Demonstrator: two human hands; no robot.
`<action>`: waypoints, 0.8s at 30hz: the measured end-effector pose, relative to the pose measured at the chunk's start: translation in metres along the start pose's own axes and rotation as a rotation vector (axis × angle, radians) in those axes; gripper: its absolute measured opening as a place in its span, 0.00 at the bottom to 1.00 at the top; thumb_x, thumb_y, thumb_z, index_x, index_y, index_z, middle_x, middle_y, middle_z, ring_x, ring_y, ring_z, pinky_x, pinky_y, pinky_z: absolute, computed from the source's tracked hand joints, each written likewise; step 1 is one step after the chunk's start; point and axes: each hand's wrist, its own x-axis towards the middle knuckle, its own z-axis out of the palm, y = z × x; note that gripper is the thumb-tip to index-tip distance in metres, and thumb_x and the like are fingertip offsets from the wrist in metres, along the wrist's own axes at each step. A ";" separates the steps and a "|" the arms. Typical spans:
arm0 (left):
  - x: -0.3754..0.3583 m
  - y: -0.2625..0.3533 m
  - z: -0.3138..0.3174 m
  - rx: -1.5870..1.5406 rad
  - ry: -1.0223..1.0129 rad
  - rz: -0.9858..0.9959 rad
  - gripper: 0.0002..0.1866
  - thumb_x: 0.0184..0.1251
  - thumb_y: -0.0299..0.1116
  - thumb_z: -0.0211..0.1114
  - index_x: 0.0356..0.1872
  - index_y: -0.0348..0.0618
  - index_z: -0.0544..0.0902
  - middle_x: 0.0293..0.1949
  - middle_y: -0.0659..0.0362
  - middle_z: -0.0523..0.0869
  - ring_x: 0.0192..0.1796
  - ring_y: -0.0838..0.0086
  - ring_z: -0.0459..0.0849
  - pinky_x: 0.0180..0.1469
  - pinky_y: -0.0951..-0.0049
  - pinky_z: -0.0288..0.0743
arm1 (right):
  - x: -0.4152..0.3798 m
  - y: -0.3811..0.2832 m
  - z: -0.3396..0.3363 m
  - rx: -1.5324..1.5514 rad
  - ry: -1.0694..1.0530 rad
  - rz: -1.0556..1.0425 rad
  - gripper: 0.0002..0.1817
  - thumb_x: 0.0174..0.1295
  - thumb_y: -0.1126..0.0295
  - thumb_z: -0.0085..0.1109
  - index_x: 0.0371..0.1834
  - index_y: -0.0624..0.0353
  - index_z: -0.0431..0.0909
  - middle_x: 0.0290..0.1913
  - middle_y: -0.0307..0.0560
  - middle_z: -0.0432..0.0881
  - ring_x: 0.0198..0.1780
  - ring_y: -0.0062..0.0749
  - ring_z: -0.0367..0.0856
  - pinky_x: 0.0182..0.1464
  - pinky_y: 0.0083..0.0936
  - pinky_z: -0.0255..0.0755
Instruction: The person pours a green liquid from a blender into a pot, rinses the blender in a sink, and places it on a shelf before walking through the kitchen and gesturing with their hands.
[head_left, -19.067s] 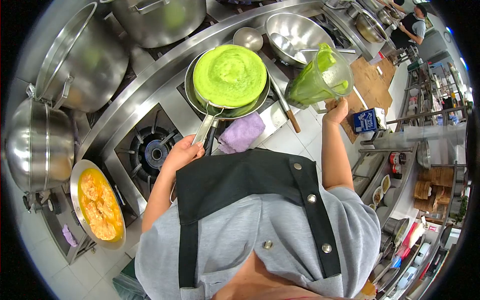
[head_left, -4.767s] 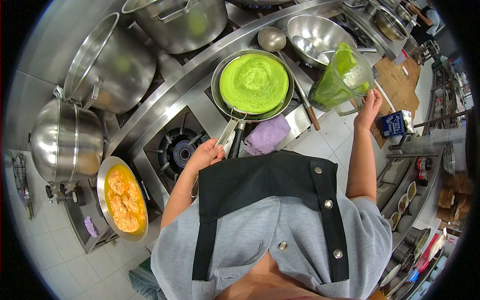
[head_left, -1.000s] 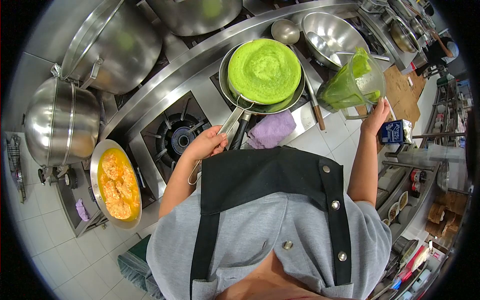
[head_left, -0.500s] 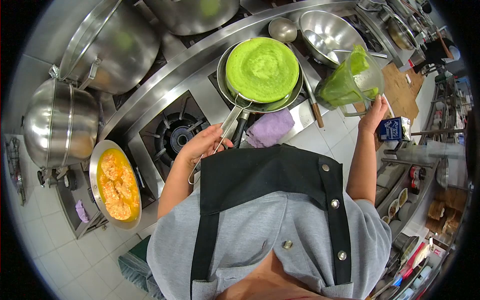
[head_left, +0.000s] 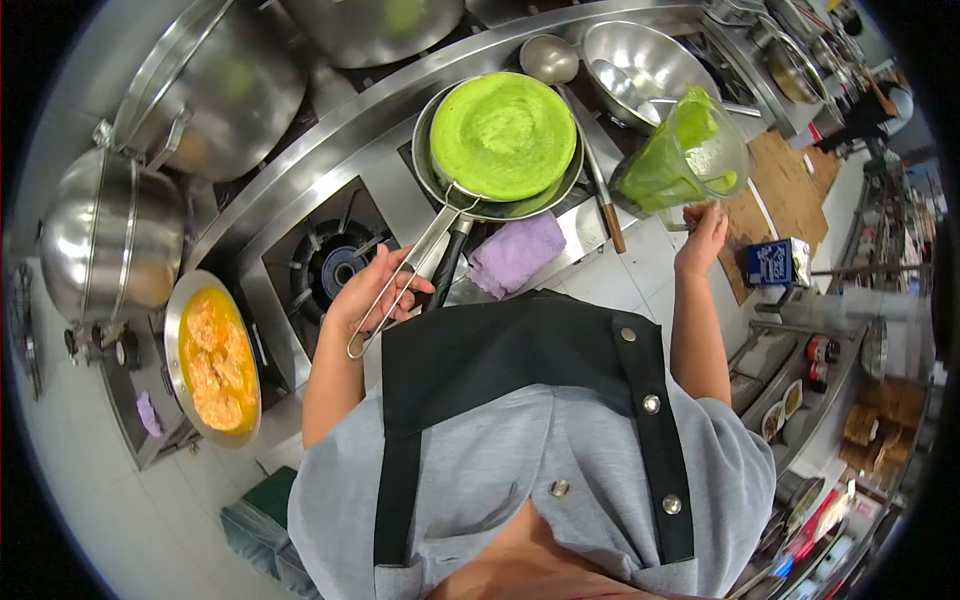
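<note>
A wire-handled strainer [head_left: 415, 262] heaped with bright green purée [head_left: 505, 135] rests over a frying pan [head_left: 572, 180] on the stove. My left hand [head_left: 378, 292] is at the strainer's handle, fingers loosely curled round it. The pan's black handle [head_left: 452, 250] runs just beside that hand. On the right, my right hand [head_left: 703, 240] is at the handle side of a clear blender jug [head_left: 660, 165] coated inside with green purée; its fingertips are partly hidden. A folded purple cloth [head_left: 517, 255] lies below the pan.
A ladle [head_left: 549, 60] and a steel bowl [head_left: 645, 62] stand behind. A wooden-handled tool [head_left: 612, 228] lies right of the pan. At left are a bare burner [head_left: 342, 265], an oval pan of orange food [head_left: 218, 365] and big pots [head_left: 110, 240]. A blue box [head_left: 770, 263] sits at right.
The view has shifted slightly. My right hand has moved left and the jug has turned, its handle now less visible. My left hand's fingers have loosened and spread a little on the strainer handle.
</note>
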 end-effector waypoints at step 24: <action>-0.039 -0.048 -0.027 -0.257 0.491 0.233 0.32 0.64 0.57 0.44 0.57 0.40 0.63 0.41 0.51 0.79 0.32 0.74 0.78 0.40 0.65 0.79 | 0.041 -0.222 0.168 -1.249 -0.897 -0.539 0.25 0.50 0.52 0.60 0.27 0.70 0.71 0.26 0.62 0.75 0.30 0.50 0.75 0.33 0.36 0.67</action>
